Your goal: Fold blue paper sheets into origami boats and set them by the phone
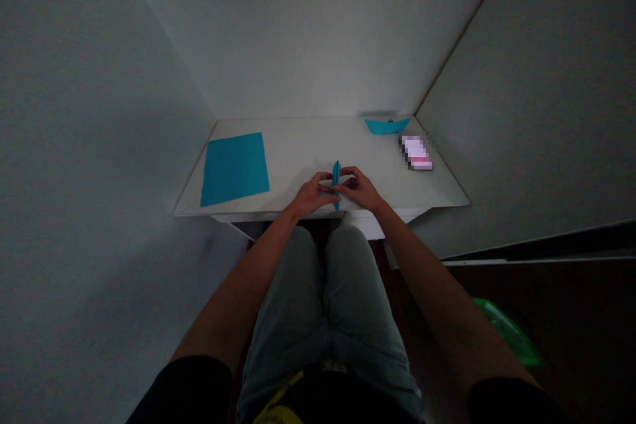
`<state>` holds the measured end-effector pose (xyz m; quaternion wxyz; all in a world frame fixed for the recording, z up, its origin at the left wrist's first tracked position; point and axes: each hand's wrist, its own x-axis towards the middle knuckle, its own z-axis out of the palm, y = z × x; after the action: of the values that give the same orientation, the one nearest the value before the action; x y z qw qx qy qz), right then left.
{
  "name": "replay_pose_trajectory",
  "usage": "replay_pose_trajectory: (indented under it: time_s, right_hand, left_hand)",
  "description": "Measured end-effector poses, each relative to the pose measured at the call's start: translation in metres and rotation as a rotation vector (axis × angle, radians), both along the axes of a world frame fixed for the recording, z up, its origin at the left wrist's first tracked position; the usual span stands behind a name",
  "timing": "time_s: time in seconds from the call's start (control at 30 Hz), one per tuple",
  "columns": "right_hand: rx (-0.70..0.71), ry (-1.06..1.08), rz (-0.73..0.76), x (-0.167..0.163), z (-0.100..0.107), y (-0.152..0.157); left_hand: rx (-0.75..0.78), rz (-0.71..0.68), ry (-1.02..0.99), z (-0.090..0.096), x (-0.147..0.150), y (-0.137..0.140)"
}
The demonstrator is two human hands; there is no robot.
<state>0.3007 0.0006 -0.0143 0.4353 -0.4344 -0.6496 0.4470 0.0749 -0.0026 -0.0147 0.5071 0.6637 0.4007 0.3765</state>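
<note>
Between my two hands, near the front edge of the white table [293, 146], a folded piece of blue paper [336, 171] stands narrow and edge-on to me. My left hand [314, 195] pinches it from the left, thumb and fingers bent against its side. From the right, my right hand [360, 189] grips the same folded paper with thumb and fingertips. Parts of the fold are covered by my fingers. A finished-looking blue paper boat [387, 126] sits at the back right of the table.
A flat blue paper sheet [234, 169] lies on the left of the table. Near the right edge rests a phone [416, 152], its screen pixelated. Walls enclose the table at the back and both sides. A green translucent object [509, 332] is low on the right.
</note>
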Motion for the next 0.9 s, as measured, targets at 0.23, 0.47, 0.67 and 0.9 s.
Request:
replay_pose_trajectory:
  time_s: [0.23, 0.47, 0.67, 0.9]
  right_hand:
    - [0.012, -0.011, 0.001, -0.0013, 0.0036, -0.0016]
    - [0.023, -0.007, -0.024, -0.0007, 0.0005, -0.0003]
    - [0.005, 0.009, -0.022, -0.0006, 0.0000, -0.0001]
    - [-0.006, 0.008, -0.013, 0.0006, -0.0002, 0.0009]
  left_hand:
    - [-0.010, -0.009, 0.006, -0.0022, -0.0006, 0.0018]
    - [-0.016, 0.000, -0.008, -0.0021, -0.0002, 0.0023]
    - [-0.033, -0.008, -0.053, 0.0014, 0.0001, 0.0008]
    - [-0.043, 0.008, -0.046, 0.0057, 0.0002, -0.0009]
